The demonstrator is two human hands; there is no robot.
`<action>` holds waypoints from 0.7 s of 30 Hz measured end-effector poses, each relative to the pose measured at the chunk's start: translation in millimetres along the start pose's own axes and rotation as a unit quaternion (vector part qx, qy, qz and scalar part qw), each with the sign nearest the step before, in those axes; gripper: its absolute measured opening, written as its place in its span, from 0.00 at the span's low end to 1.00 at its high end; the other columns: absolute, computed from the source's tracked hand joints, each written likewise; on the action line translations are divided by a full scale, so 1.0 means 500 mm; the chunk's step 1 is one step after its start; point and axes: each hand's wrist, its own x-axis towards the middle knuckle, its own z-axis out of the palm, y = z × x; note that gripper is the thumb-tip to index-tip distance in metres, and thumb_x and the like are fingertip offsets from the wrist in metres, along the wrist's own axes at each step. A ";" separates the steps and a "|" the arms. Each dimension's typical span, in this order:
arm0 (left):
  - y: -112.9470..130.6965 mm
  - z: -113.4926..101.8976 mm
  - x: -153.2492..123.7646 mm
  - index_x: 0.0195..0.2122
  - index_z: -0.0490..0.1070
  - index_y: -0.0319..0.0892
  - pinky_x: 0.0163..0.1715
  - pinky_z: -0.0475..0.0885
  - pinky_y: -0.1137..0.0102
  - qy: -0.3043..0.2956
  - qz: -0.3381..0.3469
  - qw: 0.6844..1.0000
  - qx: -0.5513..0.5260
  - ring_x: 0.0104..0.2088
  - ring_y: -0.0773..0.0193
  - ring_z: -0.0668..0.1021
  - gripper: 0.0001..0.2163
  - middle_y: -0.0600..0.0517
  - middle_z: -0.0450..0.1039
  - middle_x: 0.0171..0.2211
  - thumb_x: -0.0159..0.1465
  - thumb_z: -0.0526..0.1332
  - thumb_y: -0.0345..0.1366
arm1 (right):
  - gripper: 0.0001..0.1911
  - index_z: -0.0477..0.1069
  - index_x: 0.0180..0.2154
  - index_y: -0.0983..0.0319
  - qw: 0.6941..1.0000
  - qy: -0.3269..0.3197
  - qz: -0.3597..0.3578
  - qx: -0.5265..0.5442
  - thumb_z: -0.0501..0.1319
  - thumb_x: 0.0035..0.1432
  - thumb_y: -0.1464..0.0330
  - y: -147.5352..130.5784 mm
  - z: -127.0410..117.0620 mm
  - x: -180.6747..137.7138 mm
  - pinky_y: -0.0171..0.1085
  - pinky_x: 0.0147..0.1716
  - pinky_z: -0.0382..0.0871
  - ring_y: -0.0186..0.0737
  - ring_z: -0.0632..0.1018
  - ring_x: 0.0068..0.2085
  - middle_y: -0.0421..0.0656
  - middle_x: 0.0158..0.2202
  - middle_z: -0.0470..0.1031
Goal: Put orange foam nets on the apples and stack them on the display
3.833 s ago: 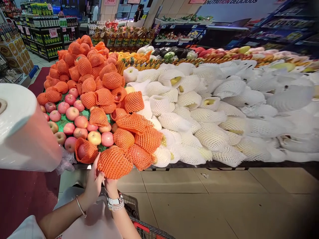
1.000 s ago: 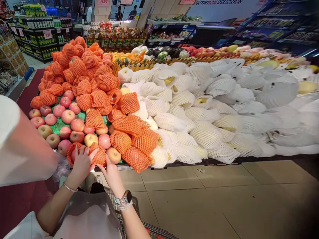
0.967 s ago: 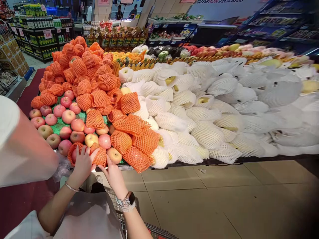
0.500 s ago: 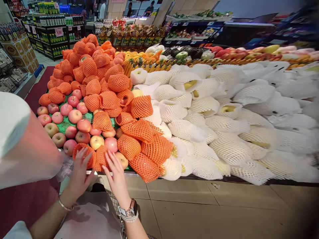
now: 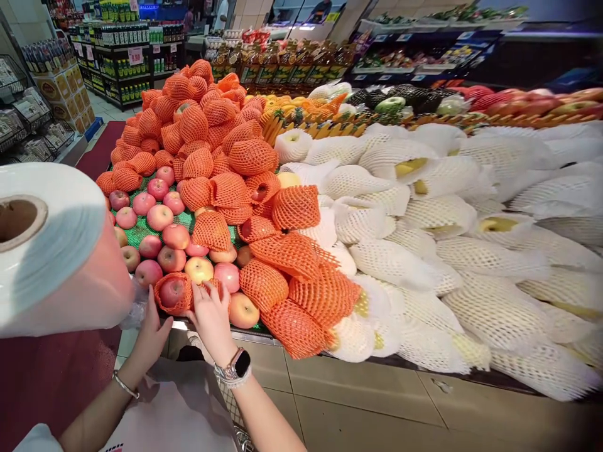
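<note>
At the front edge of the fruit display, a red apple (image 5: 172,291) sits in an orange foam net (image 5: 175,309), its top showing through the opening. My left hand (image 5: 151,333) is at the left side of this netted apple, thumb and fingers apart, the fingertips against the net. My right hand (image 5: 210,319) is to the right of it, fingers bent over another orange foam net (image 5: 215,286), mostly hidden beneath them. Loose apples lie around: a yellowish one (image 5: 198,270), a pink one (image 5: 227,276) and a yellow-red one (image 5: 244,310).
A large roll of clear plastic bags (image 5: 70,263) stands at my left. Orange-netted fruit (image 5: 193,122) is heaped behind the loose apples. Fruit in white foam nets (image 5: 400,263) fills the right side. Bottles (image 5: 282,63) and shelves (image 5: 125,56) stand farther back.
My right hand has come down and its fingers have bent over an orange net. My left hand has moved lower, beside the netted apple, whose top now shows. The view has shifted left.
</note>
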 end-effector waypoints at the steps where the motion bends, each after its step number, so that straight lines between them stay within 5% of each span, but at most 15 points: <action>1: -0.001 -0.004 0.007 0.73 0.38 0.41 0.71 0.48 0.49 -0.006 0.020 0.999 0.038 0.74 0.49 0.47 0.37 0.39 0.41 0.74 0.66 0.57 0.36 | 0.25 0.66 0.60 0.76 1.000 -0.010 0.001 -0.022 0.59 0.64 0.72 -0.004 -0.004 0.004 0.60 0.64 0.52 0.62 0.69 0.59 0.58 0.53 0.76; 6: -0.016 0.003 0.027 0.70 0.46 0.38 0.65 0.60 0.44 0.043 0.109 0.980 0.160 0.69 0.41 0.61 0.36 0.33 0.57 0.68 0.63 0.60 0.34 | 0.19 0.70 0.53 0.77 0.997 -0.049 0.001 -0.066 0.54 0.62 0.79 -0.010 -0.004 0.030 0.50 0.46 0.65 0.60 0.73 0.49 0.62 0.46 0.78; 10: -0.030 0.008 0.024 0.67 0.52 0.44 0.61 0.66 0.48 0.085 0.162 0.968 0.173 0.64 0.45 0.68 0.30 0.37 0.64 0.63 0.66 0.60 0.35 | 0.24 0.69 0.55 0.73 0.996 -0.053 -0.048 -0.045 0.59 0.55 0.80 0.011 -0.004 0.035 0.47 0.46 0.63 0.55 0.71 0.47 0.54 0.46 0.78; 15: -0.038 0.006 0.011 0.68 0.50 0.45 0.60 0.68 0.49 0.118 0.193 0.952 0.208 0.63 0.46 0.69 0.32 0.38 0.64 0.61 0.66 0.63 0.38 | 0.27 0.65 0.59 0.71 0.994 -0.048 -0.088 -0.034 0.60 0.56 0.79 0.028 -0.009 0.032 0.46 0.52 0.59 0.51 0.70 0.50 0.52 0.51 0.76; 21: -0.020 0.019 0.020 0.71 0.43 0.42 0.58 0.68 0.45 0.112 0.183 0.927 0.307 0.63 0.39 0.67 0.42 0.34 0.61 0.61 0.62 0.67 0.39 | 0.11 0.74 0.44 0.71 0.996 -0.038 -0.043 -0.065 0.54 0.64 0.78 0.006 0.024 0.046 0.48 0.48 0.63 0.55 0.72 0.46 0.56 0.38 0.78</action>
